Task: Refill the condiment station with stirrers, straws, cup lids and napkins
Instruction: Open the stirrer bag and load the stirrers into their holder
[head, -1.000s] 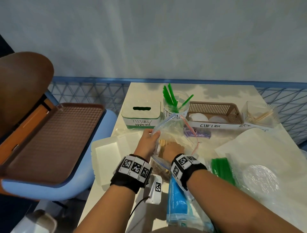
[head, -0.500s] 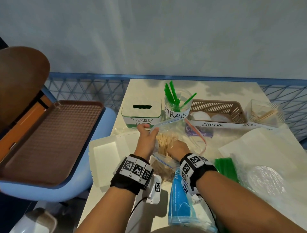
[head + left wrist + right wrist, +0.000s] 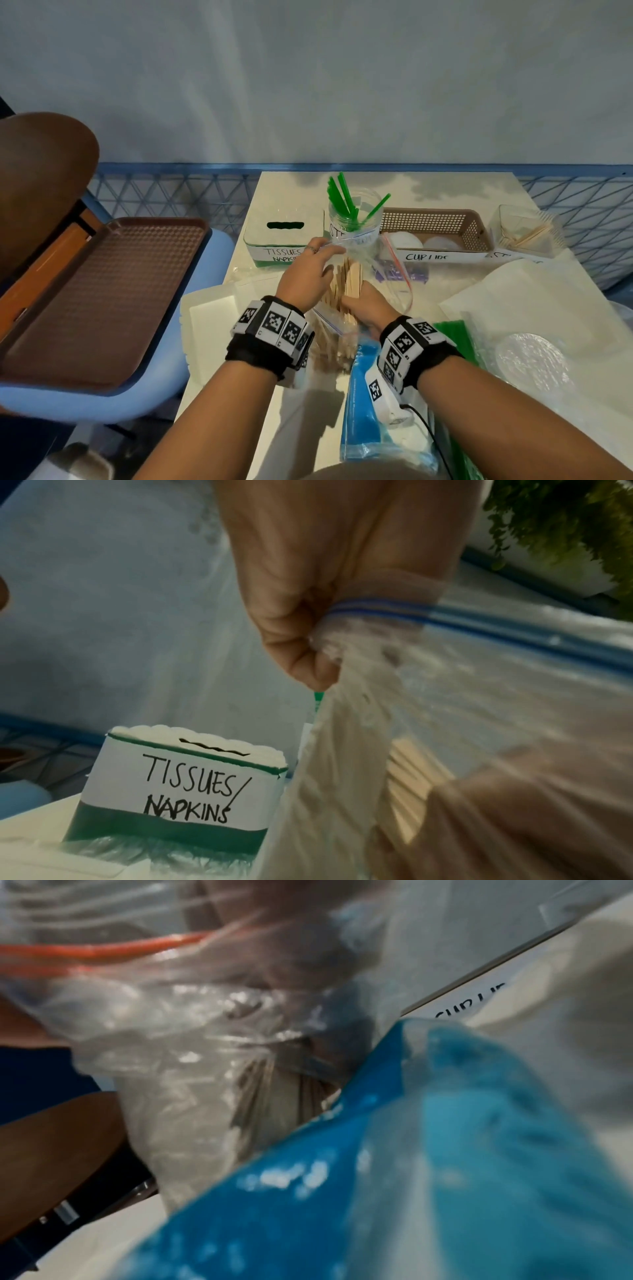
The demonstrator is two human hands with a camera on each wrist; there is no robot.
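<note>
Your left hand (image 3: 306,278) pinches the blue-striped rim of a clear zip bag (image 3: 368,270), lifting its mouth open above the bench (image 3: 298,404); the left wrist view shows the thumb and fingers pressed together on the plastic right at the seal. Your right hand (image 3: 368,305) is inside that bag, its grip curled around a bundle of wooden stirrers (image 3: 347,279) that stands upright between your two hands. The right wrist view is blurred, showing only crumpled plastic, an orange zip strip and the stirrer ends.

Behind the bag, along the far edge of the bench, stands the condiment row. At the left is a green and white box (image 3: 284,240) with a slot on top and a handwritten label reading "TISSUES/ NAPKINS". Next to it a clear jar (image 3: 356,219) holds a few green straws (image 3: 342,202); its label is mostly hidden by the bag, and only "ST" can be read. Then comes a brown mesh basket (image 3: 435,228) with white lids inside, labelled "CUP LIDS", the last letters partly covered. At the right end a clear container (image 3: 527,233) holds a few wooden sticks; its label cannot be read.

A blue packet (image 3: 363,418) lies under your right wrist; its print is too blurred to read.
</note>
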